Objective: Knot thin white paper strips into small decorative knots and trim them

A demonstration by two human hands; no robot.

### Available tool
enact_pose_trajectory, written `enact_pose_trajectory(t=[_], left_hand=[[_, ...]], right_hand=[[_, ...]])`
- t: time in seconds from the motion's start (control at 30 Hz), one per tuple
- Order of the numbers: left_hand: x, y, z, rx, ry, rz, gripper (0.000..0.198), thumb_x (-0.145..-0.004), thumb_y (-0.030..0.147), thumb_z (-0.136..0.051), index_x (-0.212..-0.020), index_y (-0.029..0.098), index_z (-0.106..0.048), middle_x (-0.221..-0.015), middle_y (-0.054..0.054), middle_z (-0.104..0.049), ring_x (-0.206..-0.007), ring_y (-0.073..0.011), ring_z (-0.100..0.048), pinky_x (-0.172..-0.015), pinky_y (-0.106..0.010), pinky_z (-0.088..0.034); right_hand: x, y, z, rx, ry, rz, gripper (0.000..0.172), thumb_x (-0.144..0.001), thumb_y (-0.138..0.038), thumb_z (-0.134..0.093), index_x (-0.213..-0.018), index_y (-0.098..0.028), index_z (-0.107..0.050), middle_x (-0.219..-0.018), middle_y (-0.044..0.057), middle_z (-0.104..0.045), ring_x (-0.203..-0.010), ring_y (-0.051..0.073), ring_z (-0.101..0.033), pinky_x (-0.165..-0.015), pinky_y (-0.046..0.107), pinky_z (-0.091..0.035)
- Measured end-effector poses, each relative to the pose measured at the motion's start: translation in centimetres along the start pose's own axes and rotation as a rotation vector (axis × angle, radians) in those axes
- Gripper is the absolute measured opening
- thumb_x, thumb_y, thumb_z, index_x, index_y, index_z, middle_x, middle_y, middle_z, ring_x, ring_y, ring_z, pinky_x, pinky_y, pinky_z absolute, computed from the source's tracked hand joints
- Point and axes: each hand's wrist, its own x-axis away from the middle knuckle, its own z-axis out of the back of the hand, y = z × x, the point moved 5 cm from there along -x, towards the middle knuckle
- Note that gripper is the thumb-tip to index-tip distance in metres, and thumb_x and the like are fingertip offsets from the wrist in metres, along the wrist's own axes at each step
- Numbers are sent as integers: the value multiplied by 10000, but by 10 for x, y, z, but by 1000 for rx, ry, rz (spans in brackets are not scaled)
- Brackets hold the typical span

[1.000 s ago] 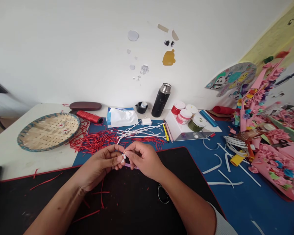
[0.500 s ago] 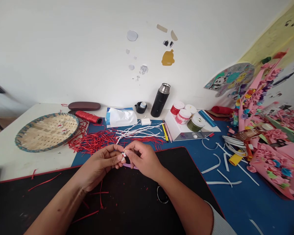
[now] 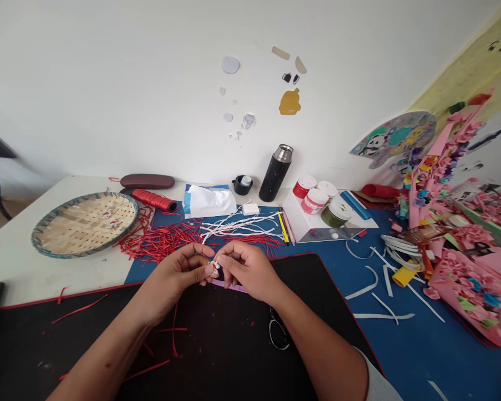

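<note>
Over the black mat (image 3: 217,362), my left hand (image 3: 177,281) pinches a small white-and-red piece (image 3: 215,267), perhaps of knotted cord, between thumb and fingers. My right hand (image 3: 250,273) meets it from the other side, its thumb and fingertips closed on the same piece. The fingers cover much of it, so its exact shape is unclear. Just beneath the hands lies a purple strip-like thing (image 3: 239,288), partly hidden. A dark loop with a shiny rim (image 3: 279,346) rests beside my right forearm.
Behind the hands are red cords (image 3: 167,239), white cords (image 3: 237,227) and a yellow pen (image 3: 283,227). A woven basket (image 3: 45,250) stands left, with a red thread spool (image 3: 152,199) nearby. Beyond are a black flask (image 3: 275,172), jars (image 3: 314,200) and pink paper flowers (image 3: 463,267).
The view has shifted slightly, so everything sits a little further right. Both hands keep hold of the small piece, with fingers slightly repositioned and more of its white and red showing.
</note>
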Motion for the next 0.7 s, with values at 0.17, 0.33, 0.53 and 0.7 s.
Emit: enact_pose_trajectory(t=[0.17, 0.33, 0.53, 0.7], left_hand=[[1, 6, -2, -65, 13, -46, 397, -807, 464, -894, -1029, 206, -690, -802, -36, -775, -768, -221, -673, -717, -332, -440], [1, 6, -2, -57, 16, -31, 401, -769, 447, -926, -1013, 214, -710, -758, -13, -756, -770, -230, -688, -722, -331, -454], [0, 0, -2, 13, -3, 56, 395, -716, 455, -963, -953, 189, -791, -822, -69, -806, -808, -232, -694, -721, -314, -480], [0, 0, -1, 64, 49, 68, 362, -659, 440, -1003, -850, 185, -831, -800, -65, -803, -748, -197, -672, -690, -291, -490]], right_hand=[[-1, 2, -2, -90, -22, -22, 288, -975, -470, -691, -938, -192, -628, -572, -77, -606, -480, 107, -606, -527, 228, -476], [-3, 6, -3, -136, -24, -43, 354, -947, -537, -722, -926, -197, -625, -574, -81, -600, -474, 111, -607, -514, 235, -485], [-3, 5, -2, -53, 2, -26, 351, -968, -537, -693, -965, -189, -652, -587, -69, -614, -474, 100, -579, -528, 231, -477], [-3, 2, 1, -20, 34, 1, 313, -971, -500, -673, -1008, -190, -675, -672, -46, -625, -530, 109, -590, -524, 233, -494]])
